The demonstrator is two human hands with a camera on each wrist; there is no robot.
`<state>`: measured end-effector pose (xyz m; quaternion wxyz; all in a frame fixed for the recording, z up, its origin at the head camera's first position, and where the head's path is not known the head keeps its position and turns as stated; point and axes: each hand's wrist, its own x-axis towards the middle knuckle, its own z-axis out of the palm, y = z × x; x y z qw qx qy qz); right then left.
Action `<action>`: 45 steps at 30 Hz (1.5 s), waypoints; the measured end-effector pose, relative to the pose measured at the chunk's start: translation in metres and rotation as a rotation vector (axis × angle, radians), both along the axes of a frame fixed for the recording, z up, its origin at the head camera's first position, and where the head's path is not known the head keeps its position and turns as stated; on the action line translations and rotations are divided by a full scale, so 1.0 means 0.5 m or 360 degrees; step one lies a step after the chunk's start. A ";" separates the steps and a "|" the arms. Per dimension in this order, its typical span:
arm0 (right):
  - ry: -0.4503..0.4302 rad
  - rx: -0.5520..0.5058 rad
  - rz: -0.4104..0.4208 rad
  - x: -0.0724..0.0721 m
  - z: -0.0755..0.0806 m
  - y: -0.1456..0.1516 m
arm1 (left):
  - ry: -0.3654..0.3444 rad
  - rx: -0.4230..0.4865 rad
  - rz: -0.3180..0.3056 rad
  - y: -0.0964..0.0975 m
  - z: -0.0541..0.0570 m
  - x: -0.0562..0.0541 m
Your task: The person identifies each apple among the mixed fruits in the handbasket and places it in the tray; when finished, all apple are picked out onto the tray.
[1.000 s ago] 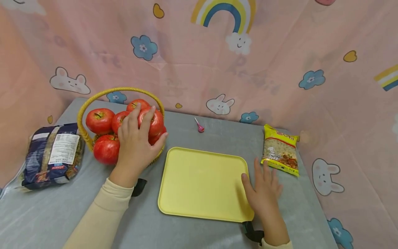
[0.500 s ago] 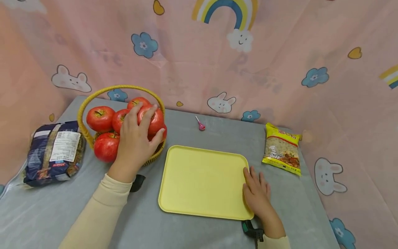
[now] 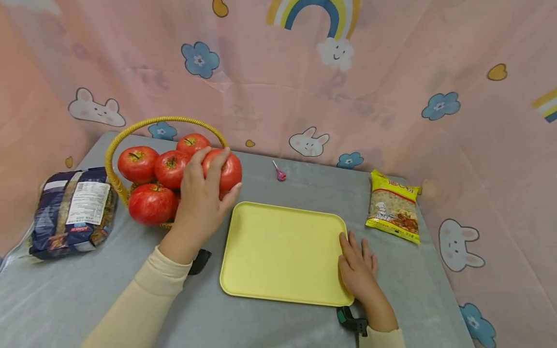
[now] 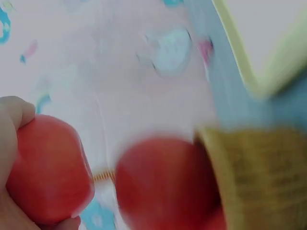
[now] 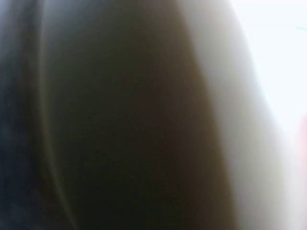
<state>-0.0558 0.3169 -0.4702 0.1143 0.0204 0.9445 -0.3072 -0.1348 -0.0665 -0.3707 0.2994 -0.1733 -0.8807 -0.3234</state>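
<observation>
My left hand (image 3: 201,205) grips a red apple (image 3: 227,171), thumb at its near side and fingers over its top. In the left wrist view this apple (image 4: 50,170) stands apart from the woven basket (image 4: 264,177) and from another apple (image 4: 163,184) at its rim. More red apples (image 3: 152,204) fill the basket, whose yellow handle (image 3: 167,119) arches behind them. My right hand (image 3: 360,268) rests with extended fingers along the right edge of a yellow tray (image 3: 287,253). The right wrist view is dark and blurred.
A dark blue bag of food (image 3: 74,210) lies left of the basket. Behind the tray is a pink lollipop (image 3: 280,175). A yellow packet (image 3: 393,207) lies to the right on the grey tabletop (image 3: 261,326). A patterned pink cloth (image 3: 261,106) hangs behind.
My left hand has taken hold of the apple and moved it to the right, away from the others. My right hand has come down onto the tray's right edge.
</observation>
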 end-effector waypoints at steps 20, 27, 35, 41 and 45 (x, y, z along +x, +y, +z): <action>-0.0099 0.0044 0.0032 -0.003 0.008 0.001 | -0.0496 -0.0067 -0.0212 0.126 -0.154 0.018; -0.0110 0.0050 0.0036 -0.007 0.007 0.002 | -0.0683 -0.0224 -0.0215 0.122 -0.171 0.013; -0.0112 0.0048 0.0052 -0.005 0.008 -0.001 | -0.0651 -0.0364 -0.0170 0.119 -0.169 0.014; -0.0033 0.0022 0.0090 -0.003 -0.008 0.008 | -0.0673 -0.0470 -0.0134 0.120 -0.163 0.019; 0.0034 0.0017 0.0123 -0.003 -0.019 0.019 | -0.0573 -0.0525 -0.0140 0.115 -0.120 0.050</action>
